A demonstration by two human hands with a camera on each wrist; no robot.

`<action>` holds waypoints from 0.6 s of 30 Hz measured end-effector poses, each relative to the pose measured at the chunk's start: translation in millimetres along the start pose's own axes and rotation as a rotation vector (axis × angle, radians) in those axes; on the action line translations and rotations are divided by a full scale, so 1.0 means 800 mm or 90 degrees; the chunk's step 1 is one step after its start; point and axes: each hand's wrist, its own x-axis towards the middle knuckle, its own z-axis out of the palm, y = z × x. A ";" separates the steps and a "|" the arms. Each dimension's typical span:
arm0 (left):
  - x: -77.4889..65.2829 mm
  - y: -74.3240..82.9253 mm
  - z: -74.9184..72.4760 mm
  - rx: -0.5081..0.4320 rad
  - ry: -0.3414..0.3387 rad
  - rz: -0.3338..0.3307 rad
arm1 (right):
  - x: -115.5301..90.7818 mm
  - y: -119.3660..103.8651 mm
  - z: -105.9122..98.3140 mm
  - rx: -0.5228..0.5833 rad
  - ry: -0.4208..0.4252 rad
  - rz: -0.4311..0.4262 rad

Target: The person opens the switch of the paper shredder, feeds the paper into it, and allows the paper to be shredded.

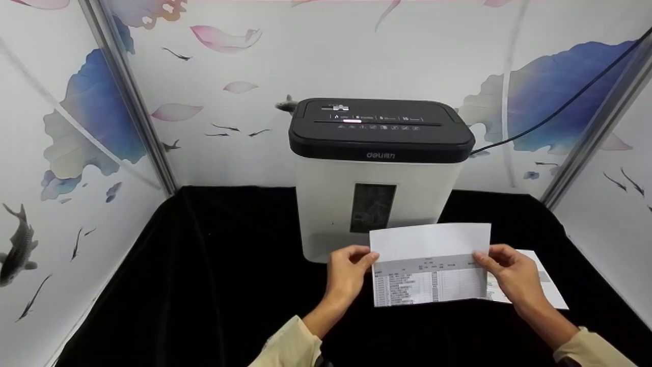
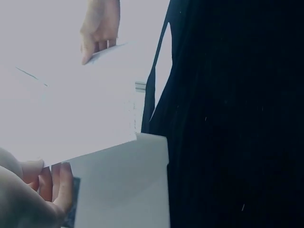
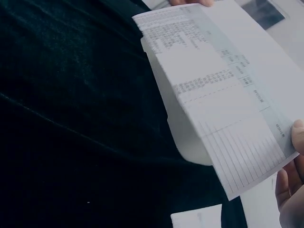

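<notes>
In front of the black-topped white paper shredder (image 1: 326, 204), left hand (image 1: 347, 275) and right hand (image 1: 517, 278) pinched opposite side edges of a white rectangular printed paper (image 1: 430, 270); second white sheet (image 1: 549, 292) lay on black-cloth-covered tabletop (image 1: 254, 285).

Ahead of me stands a white back wall (image 1: 356, 56) printed with pink petals (image 1: 221, 40) and, toward the right, a blue leaf (image 1: 586, 63). On my left, a side wall (image 1: 25, 153) carries another blue leaf (image 1: 102, 109) and a grey fish (image 1: 19, 255). Metal posts (image 1: 132, 97) mark the corners, a black cable (image 1: 540, 123) slants up at my right, and black cloth (image 1: 254, 295) spreads below me.
</notes>
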 end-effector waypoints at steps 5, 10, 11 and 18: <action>0.000 0.017 -0.020 -0.019 0.003 0.015 | 0.003 -0.017 0.001 -0.033 -0.003 -0.040; 0.001 0.041 -0.039 -0.029 0.004 0.019 | 0.006 -0.035 0.002 -0.050 -0.003 -0.081; 0.002 0.044 -0.043 -0.033 0.004 0.022 | 0.006 -0.039 0.002 -0.049 -0.004 -0.087; 0.010 0.065 -0.071 -0.011 0.013 0.079 | 0.008 -0.073 0.008 0.000 -0.041 -0.097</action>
